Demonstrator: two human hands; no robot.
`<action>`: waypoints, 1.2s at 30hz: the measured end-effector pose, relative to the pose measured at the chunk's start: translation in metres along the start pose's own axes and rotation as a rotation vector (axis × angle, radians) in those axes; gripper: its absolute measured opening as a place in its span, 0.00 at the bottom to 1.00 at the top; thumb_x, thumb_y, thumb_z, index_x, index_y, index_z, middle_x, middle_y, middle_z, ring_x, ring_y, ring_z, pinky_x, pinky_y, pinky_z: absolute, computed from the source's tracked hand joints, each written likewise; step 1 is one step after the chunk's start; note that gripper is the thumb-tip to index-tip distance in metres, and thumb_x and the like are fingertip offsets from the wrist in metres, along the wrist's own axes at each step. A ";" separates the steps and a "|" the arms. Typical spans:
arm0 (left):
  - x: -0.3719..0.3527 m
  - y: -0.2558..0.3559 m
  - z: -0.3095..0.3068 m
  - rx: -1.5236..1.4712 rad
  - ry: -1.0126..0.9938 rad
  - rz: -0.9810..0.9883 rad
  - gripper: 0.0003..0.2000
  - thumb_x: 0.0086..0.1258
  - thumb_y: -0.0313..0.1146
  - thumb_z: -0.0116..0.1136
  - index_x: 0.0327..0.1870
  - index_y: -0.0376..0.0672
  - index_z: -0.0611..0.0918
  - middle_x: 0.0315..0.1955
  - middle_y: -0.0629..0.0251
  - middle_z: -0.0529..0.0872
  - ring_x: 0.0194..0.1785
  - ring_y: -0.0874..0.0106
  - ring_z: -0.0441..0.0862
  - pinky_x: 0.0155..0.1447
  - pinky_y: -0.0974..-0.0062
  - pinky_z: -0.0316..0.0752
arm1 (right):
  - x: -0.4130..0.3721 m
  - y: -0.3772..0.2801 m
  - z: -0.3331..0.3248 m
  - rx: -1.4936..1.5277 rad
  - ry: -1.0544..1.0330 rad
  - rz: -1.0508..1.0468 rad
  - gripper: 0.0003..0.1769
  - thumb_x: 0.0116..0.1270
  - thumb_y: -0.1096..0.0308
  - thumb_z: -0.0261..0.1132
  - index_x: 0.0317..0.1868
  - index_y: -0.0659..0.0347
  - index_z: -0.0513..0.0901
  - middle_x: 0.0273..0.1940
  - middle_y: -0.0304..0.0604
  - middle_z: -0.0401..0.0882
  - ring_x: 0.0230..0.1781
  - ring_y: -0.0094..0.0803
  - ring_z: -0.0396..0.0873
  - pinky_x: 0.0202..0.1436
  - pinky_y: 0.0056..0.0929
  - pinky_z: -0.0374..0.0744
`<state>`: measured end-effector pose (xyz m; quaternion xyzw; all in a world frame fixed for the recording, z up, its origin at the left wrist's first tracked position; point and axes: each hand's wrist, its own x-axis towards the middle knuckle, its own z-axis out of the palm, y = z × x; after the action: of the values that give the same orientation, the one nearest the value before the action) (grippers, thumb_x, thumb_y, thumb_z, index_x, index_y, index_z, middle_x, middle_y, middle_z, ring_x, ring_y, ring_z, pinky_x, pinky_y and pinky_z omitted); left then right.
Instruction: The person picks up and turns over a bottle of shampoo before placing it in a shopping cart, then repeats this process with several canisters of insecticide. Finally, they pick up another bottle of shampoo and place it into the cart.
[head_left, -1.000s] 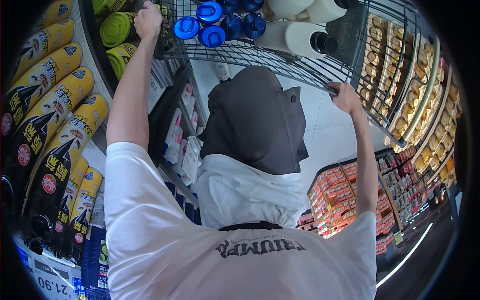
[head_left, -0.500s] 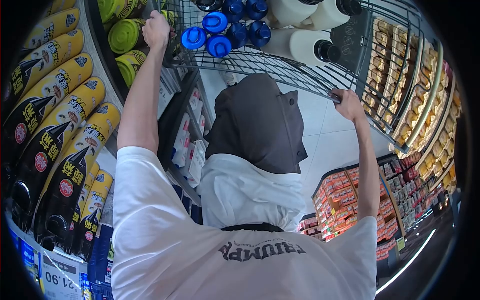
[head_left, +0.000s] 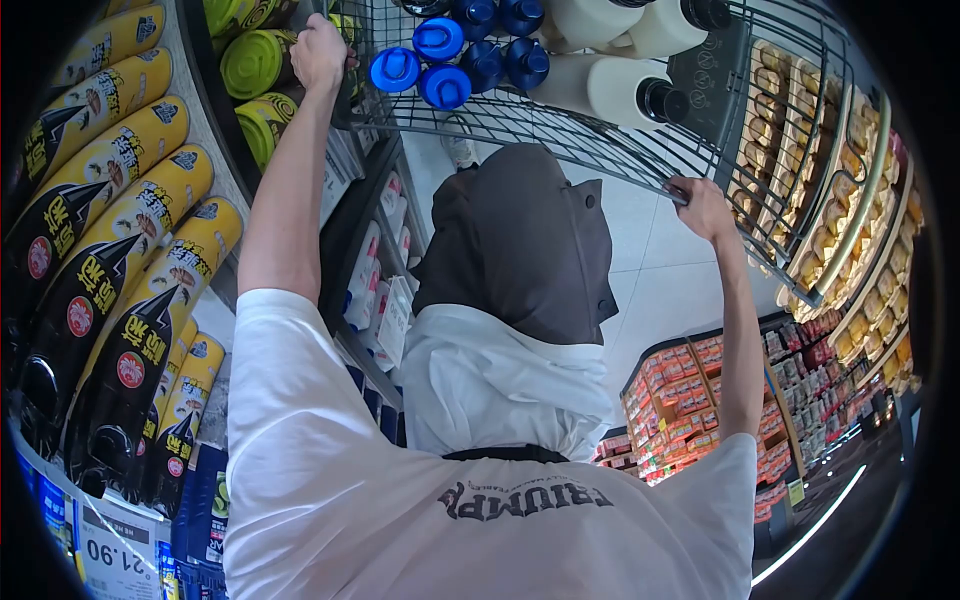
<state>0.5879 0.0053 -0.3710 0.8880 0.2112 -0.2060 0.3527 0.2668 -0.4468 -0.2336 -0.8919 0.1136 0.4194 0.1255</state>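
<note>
A wire shopping cart (head_left: 600, 150) fills the top of the view, with blue-capped bottles (head_left: 438, 62) and white jugs with black caps (head_left: 610, 92) inside. My left hand (head_left: 320, 55) is closed round the cart's dark edge at its left corner, beside green-lidded cans. On the right, my right hand (head_left: 703, 207) grips the cart's rim, fingers wrapped over a dark piece of it. Both arms reach forward from a white shirt.
Yellow and black spray cans (head_left: 140, 330) line the shelf on the left, above a price tag (head_left: 115, 555). Egg trays (head_left: 860, 230) are stacked at the right. A display of orange-red packs (head_left: 690, 410) stands lower right.
The cart and its bottles have shifted slightly to the right in view, and both hands have moved a little with it. The grips look the same.
</note>
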 end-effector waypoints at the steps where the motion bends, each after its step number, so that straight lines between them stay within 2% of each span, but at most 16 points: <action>1: 0.001 -0.001 0.000 0.005 0.001 -0.002 0.30 0.76 0.45 0.31 0.34 0.28 0.84 0.25 0.51 0.89 0.26 0.60 0.89 0.36 0.66 0.86 | 0.001 0.000 0.000 0.000 -0.001 0.000 0.21 0.56 0.73 0.59 0.50 0.56 0.90 0.39 0.57 0.87 0.45 0.55 0.84 0.58 0.46 0.80; 6: 0.002 0.004 -0.001 0.028 -0.011 -0.020 0.30 0.77 0.45 0.31 0.34 0.29 0.85 0.25 0.51 0.89 0.26 0.61 0.90 0.36 0.67 0.85 | 0.000 0.001 0.001 0.001 0.037 -0.011 0.21 0.56 0.73 0.59 0.50 0.56 0.90 0.38 0.58 0.87 0.45 0.56 0.85 0.58 0.46 0.80; 12: 0.013 -0.003 0.002 0.060 0.016 -0.040 0.35 0.79 0.51 0.28 0.39 0.28 0.86 0.28 0.48 0.90 0.30 0.57 0.91 0.42 0.62 0.86 | 0.001 0.009 0.009 0.010 0.058 -0.021 0.21 0.57 0.72 0.59 0.49 0.54 0.90 0.38 0.58 0.87 0.44 0.55 0.85 0.56 0.46 0.82; 13: -0.006 0.010 -0.006 0.135 0.045 -0.032 0.41 0.80 0.57 0.22 0.43 0.30 0.89 0.29 0.46 0.91 0.47 0.50 0.90 0.64 0.59 0.77 | 0.002 0.013 0.013 0.024 0.073 -0.030 0.21 0.57 0.72 0.60 0.49 0.54 0.91 0.38 0.57 0.88 0.44 0.56 0.85 0.56 0.46 0.82; 15: -0.011 -0.009 0.003 0.084 0.114 0.054 0.39 0.82 0.58 0.24 0.53 0.32 0.86 0.45 0.36 0.88 0.55 0.44 0.85 0.65 0.52 0.75 | 0.003 0.019 0.014 0.008 0.090 -0.052 0.21 0.56 0.70 0.61 0.49 0.51 0.92 0.38 0.57 0.88 0.42 0.57 0.86 0.54 0.46 0.84; 17: -0.058 -0.007 0.001 0.090 0.219 0.143 0.31 0.84 0.55 0.33 0.60 0.35 0.79 0.58 0.35 0.79 0.59 0.40 0.80 0.64 0.48 0.73 | 0.006 0.021 0.017 0.023 0.083 -0.040 0.20 0.57 0.69 0.61 0.49 0.51 0.91 0.39 0.57 0.88 0.43 0.57 0.86 0.55 0.46 0.84; 19: -0.096 -0.004 -0.001 -0.052 0.301 0.142 0.19 0.80 0.41 0.46 0.62 0.36 0.74 0.60 0.40 0.75 0.60 0.40 0.78 0.63 0.51 0.73 | 0.007 0.023 0.016 -0.014 0.064 -0.053 0.20 0.57 0.68 0.61 0.49 0.50 0.91 0.40 0.57 0.88 0.44 0.56 0.86 0.55 0.46 0.84; 21: -0.121 -0.014 0.005 -0.111 0.467 0.306 0.17 0.70 0.24 0.54 0.59 0.38 0.76 0.53 0.46 0.76 0.59 0.46 0.79 0.62 0.54 0.74 | -0.004 0.015 0.014 0.004 0.057 -0.026 0.20 0.57 0.68 0.61 0.49 0.50 0.91 0.40 0.56 0.88 0.44 0.56 0.86 0.55 0.46 0.84; 23: -0.146 -0.016 -0.004 -0.154 0.384 0.447 0.28 0.60 0.15 0.54 0.65 0.41 0.75 0.59 0.49 0.75 0.64 0.47 0.76 0.64 0.55 0.74 | 0.000 0.009 0.006 0.009 0.064 -0.023 0.20 0.57 0.68 0.61 0.48 0.50 0.91 0.40 0.56 0.88 0.44 0.56 0.86 0.54 0.46 0.84; 26: -0.171 -0.012 -0.020 -0.040 0.154 0.545 0.37 0.57 0.13 0.57 0.73 0.48 0.71 0.68 0.53 0.71 0.69 0.50 0.73 0.68 0.57 0.73 | 0.001 0.011 0.005 0.018 0.035 -0.022 0.19 0.57 0.68 0.61 0.48 0.51 0.91 0.40 0.56 0.88 0.44 0.56 0.86 0.54 0.47 0.84; 29: -0.171 -0.003 -0.025 0.044 0.040 0.565 0.45 0.54 0.14 0.62 0.78 0.53 0.67 0.75 0.58 0.66 0.74 0.52 0.69 0.71 0.59 0.72 | 0.003 0.020 0.011 0.042 0.057 -0.061 0.19 0.57 0.68 0.61 0.48 0.52 0.91 0.39 0.57 0.88 0.44 0.56 0.86 0.54 0.47 0.83; 30: -0.169 0.000 -0.027 0.097 -0.012 0.598 0.49 0.52 0.14 0.67 0.79 0.57 0.66 0.76 0.59 0.65 0.76 0.53 0.67 0.74 0.60 0.71 | 0.005 0.020 0.011 0.042 0.030 -0.049 0.19 0.57 0.68 0.60 0.48 0.52 0.91 0.39 0.57 0.88 0.44 0.56 0.86 0.54 0.48 0.83; 33: -0.166 0.012 -0.030 0.278 -0.061 0.699 0.48 0.52 0.15 0.68 0.79 0.59 0.67 0.76 0.59 0.65 0.76 0.54 0.67 0.74 0.60 0.71 | 0.006 0.020 0.011 0.044 0.040 -0.068 0.19 0.57 0.68 0.61 0.47 0.52 0.91 0.39 0.57 0.88 0.44 0.56 0.86 0.55 0.49 0.83; 36: -0.156 0.011 -0.023 0.256 -0.084 0.697 0.42 0.54 0.16 0.68 0.74 0.57 0.73 0.72 0.58 0.71 0.73 0.53 0.71 0.72 0.58 0.74 | 0.004 0.016 0.005 0.062 -0.036 -0.041 0.18 0.59 0.68 0.62 0.48 0.51 0.91 0.41 0.56 0.88 0.46 0.54 0.86 0.57 0.49 0.83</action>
<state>0.4696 -0.0209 -0.2694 0.9343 -0.1457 -0.1345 0.2962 0.2602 -0.4604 -0.2417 -0.8822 0.1058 0.4288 0.1637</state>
